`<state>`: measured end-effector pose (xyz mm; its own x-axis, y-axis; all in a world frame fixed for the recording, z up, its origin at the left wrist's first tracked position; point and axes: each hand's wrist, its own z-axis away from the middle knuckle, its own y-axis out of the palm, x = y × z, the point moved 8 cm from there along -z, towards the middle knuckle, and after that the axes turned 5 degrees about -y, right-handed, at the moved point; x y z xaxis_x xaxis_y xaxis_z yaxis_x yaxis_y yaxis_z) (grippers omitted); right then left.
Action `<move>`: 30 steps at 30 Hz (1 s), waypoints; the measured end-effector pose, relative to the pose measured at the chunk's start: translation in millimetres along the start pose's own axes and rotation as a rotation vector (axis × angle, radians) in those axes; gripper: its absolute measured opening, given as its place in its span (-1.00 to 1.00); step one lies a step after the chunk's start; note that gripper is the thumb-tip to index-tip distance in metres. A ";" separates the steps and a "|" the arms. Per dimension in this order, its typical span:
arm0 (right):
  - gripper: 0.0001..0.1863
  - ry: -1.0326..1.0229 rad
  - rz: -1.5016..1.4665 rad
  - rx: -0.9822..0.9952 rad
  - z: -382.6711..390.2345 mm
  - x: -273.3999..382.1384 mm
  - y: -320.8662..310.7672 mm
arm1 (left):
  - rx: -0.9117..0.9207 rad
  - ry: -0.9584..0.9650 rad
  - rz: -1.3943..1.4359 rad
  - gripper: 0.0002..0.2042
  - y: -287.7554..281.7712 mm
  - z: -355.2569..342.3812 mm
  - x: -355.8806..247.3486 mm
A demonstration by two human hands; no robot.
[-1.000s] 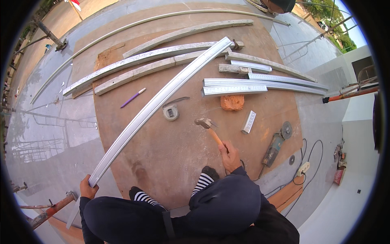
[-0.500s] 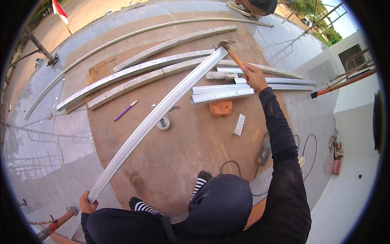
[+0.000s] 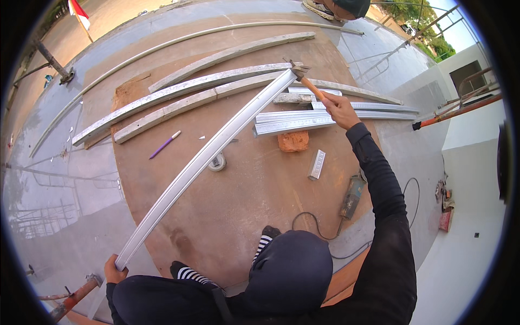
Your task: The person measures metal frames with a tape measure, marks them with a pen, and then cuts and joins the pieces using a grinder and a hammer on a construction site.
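My left hand [image 3: 114, 266] grips the near end of a long white metal profile [image 3: 197, 173], which slants up to the far middle of the board. My right hand [image 3: 336, 108] is wrapped round the wooden handle of a claw hammer [image 3: 315, 89], its head at the profile's far end. Several grey beams [image 3: 162, 114] and silvery metal channels [image 3: 292, 127] lie beyond, some channels over an orange brick [image 3: 293, 142]. A round tape measure [image 3: 216, 162] is partly hidden by the profile. A purple pen [image 3: 162, 147] and a short metal offcut [image 3: 316, 165] lie on the brown board [image 3: 238, 227].
An angle grinder [image 3: 352, 197] with its cable lies at the right. Scaffold poles stand at left [image 3: 54, 57] and right [image 3: 455, 111]. A thin long pipe [image 3: 189, 40] crosses the far side. Another person's shoe [image 3: 319, 11] is at the top edge, and a white wall [image 3: 466, 189] is at right.
My right hand has risen with the hammer from near my feet to the profile's far end. In the last half second the hammer head has dropped slightly.
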<state>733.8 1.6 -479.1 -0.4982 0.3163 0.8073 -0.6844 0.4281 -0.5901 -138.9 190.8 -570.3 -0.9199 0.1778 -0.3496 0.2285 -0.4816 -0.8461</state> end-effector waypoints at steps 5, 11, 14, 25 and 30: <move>-0.58 0.208 -0.250 -0.241 13.0 -9.2 -14.6 | -0.010 -0.083 -0.020 -0.80 -1.2 9.9 12.6; -0.56 0.240 -0.401 -0.569 18.1 -33.3 -101.4 | 0.037 -0.131 0.019 -0.81 -1.9 12.9 5.4; -0.52 0.176 -0.492 -0.644 17.9 -48.2 -119.6 | 0.013 -0.047 0.009 -0.82 2.3 4.8 3.1; -0.56 0.240 -0.253 -0.286 29.5 -25.8 -34.5 | 0.025 -0.032 0.005 -0.81 1.0 9.7 11.9; -0.58 0.209 -0.322 -0.549 39.0 -25.3 -100.6 | 0.027 -0.048 0.016 -0.81 2.5 7.9 5.2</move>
<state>794.4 -82.5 -440.0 -0.1631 0.2338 0.9585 -0.3841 0.8799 -0.2799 -145.6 183.8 -571.1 -0.9308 0.1287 -0.3422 0.2349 -0.5068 -0.8294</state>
